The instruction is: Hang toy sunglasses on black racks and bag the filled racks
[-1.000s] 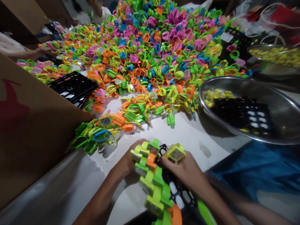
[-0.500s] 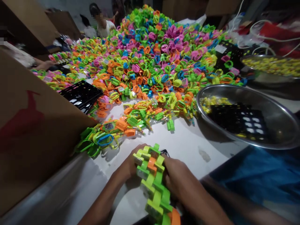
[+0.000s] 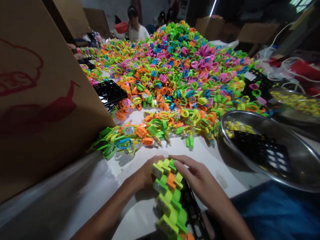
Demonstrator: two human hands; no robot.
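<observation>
The loaded black tray (image 3: pixel 190 200) is on the near side of the table (image 3: pixel 236 185), in the near middle of the scene, with a double row of toy watches (image 3: pixel 172 208) standing along its left part, mostly green and yellow with a few orange. The left hand (image 3: pixel 150 169) is at the far left of the row, its grip largely hidden by the watches, so I cannot tell how far it is closed. The right hand (image 3: pixel 197 175) curves over the far end, thumb by the last green piece; its grip looks narrow, but whether it pinches a watch or just steadies the tray I cannot tell.

Each watch looks like light, smooth moulded plastic: the bands probably spring a little, while the square cases seem stiff and likely to slide under dry fingertips. Breakage seems a small worry, though a hard squeeze might pop a case loose. A watch is best taken by the sides of its case, thumb against finger, with pressure kept off the band. The tray looks thin and perforated, and may flex or tip to the left where the watches crowd; holding its outer edges at both ends, low down, should keep it level.
</observation>
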